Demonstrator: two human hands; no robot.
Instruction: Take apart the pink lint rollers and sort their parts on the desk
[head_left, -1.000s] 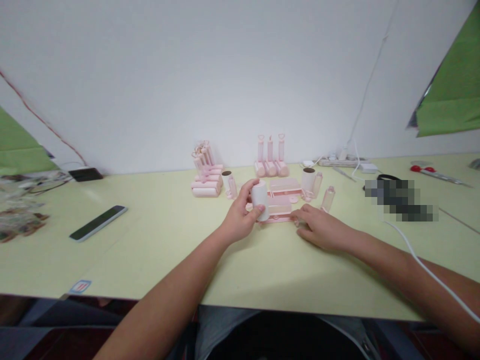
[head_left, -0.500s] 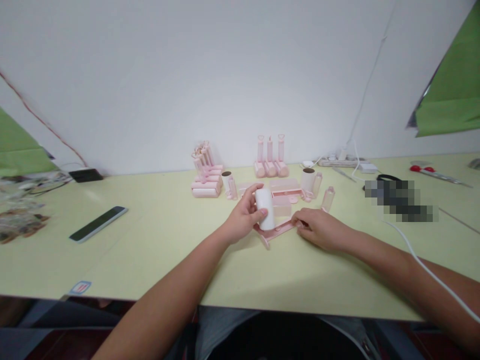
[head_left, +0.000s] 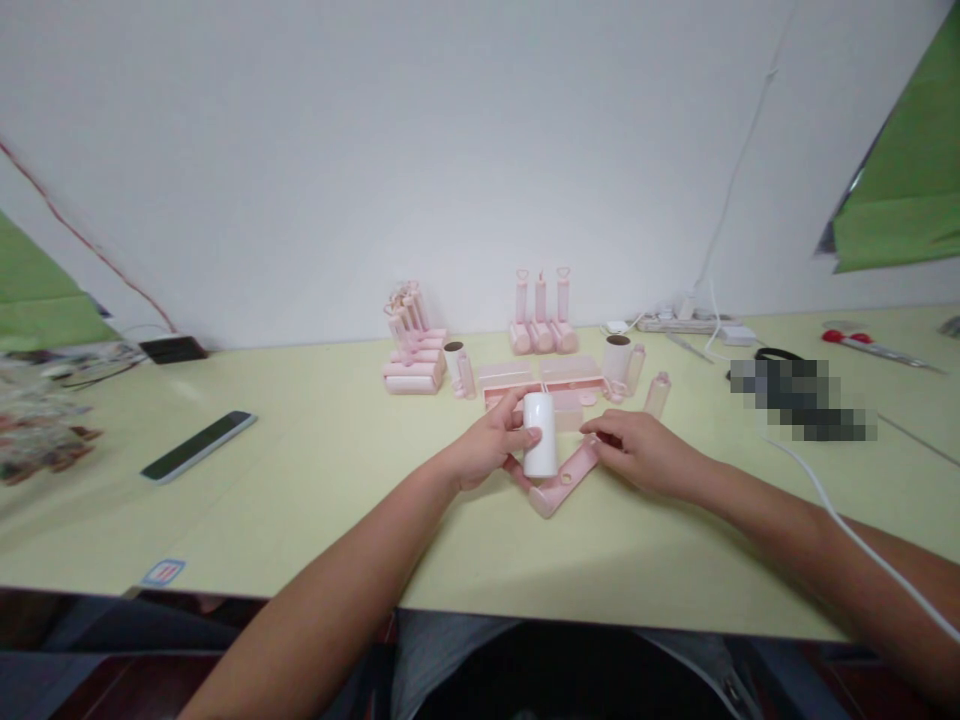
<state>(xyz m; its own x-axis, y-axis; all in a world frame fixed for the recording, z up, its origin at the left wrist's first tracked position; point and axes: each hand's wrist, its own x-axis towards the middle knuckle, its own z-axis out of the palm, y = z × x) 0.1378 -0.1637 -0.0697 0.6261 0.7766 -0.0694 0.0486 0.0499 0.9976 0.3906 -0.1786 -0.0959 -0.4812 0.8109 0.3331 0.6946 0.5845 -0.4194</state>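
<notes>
My left hand (head_left: 487, 440) is closed around a smooth white roll (head_left: 540, 435), which it holds upright in front of me. The fingers of my right hand (head_left: 637, 448) pinch the far right end of a pink plastic roller holder (head_left: 564, 482). This long part has a rounded near end and a small hole, and it slants below the white roll. Some left fingertips reach behind the roll towards the holder; whether they touch it I cannot tell. Just beyond my hands lies an open pink tray-like part (head_left: 514, 392) beside clear pink covers (head_left: 570, 370).
Pink roller pieces with upright handles (head_left: 540, 335) stand by the wall, with another group (head_left: 412, 370) to their left. White rolls (head_left: 616, 358) and clear pink tubes (head_left: 657, 395) stand nearby. A phone (head_left: 199, 447) lies left; a white cable (head_left: 832, 520) crosses my right arm.
The white roll has moved slightly right and towards me. The pink holder has turned, its broad face now showing and its near end closer. My right hand keeps its far end.
</notes>
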